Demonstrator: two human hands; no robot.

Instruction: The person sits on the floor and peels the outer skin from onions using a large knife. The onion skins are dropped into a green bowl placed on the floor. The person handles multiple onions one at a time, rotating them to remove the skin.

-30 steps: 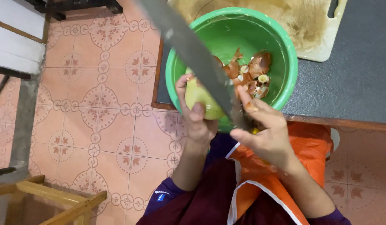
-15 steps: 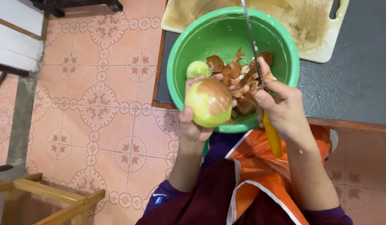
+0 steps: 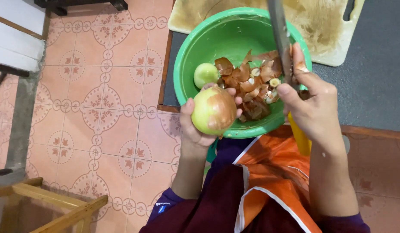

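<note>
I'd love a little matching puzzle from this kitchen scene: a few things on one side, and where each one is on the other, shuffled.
Things:
1. half-peeled onion
2. peeled onion
3. knife
4. cutting board

Places:
A. lying in the green bowl beside the brown skins
B. on the dark counter behind the bowl
C. held in the left hand
D. gripped in the right hand, blade up over the bowl

Pairs: 1-C, 2-A, 3-D, 4-B
</note>
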